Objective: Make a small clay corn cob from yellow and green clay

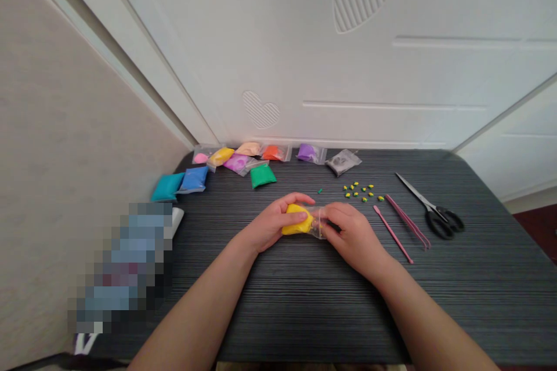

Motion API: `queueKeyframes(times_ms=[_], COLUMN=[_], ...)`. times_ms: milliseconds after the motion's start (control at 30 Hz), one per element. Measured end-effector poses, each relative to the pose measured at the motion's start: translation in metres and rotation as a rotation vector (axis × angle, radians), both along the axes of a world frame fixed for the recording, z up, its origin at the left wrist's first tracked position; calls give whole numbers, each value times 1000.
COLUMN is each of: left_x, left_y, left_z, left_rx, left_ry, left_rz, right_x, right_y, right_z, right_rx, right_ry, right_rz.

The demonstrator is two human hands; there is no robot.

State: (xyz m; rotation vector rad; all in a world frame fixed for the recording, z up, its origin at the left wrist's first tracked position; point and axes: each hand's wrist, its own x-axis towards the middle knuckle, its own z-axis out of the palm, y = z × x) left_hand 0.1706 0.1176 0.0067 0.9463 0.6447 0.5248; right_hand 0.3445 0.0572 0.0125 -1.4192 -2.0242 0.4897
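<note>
Yellow packet (294, 226), plump, clear-ended, grip closed on it, left hand (273, 220) cupping, right hand (351, 231) pinching

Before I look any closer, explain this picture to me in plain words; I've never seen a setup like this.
There is no machine here, just a person's two bare hands. The single picture comes from a camera on their head, looking forward and down. The left hand holds a clear bag of yellow material, possibly modelling clay, and the right hand holds the bag's clear end. On the dark desk, beyond the hands, lie more small bags in various colours. To the right are tiny yellow-and-green pieces, a pink stick tool, pink tweezers and black-handled scissors. The pixelated object at left cannot be made out.
</note>
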Motion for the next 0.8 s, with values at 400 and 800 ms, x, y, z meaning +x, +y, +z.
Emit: queueKeyframes(times_ms=[400, 800], left_x=[1, 0], left_y=[0, 0], left_z=[-3, -4], left_rx=[23, 56], left_ry=[20, 41], left_rz=[7, -16], right_x=[-2, -2], right_y=[0, -1], right_z=[-1, 0], right_rx=[-54, -94], right_ry=[40, 56], right_rz=[2, 17])
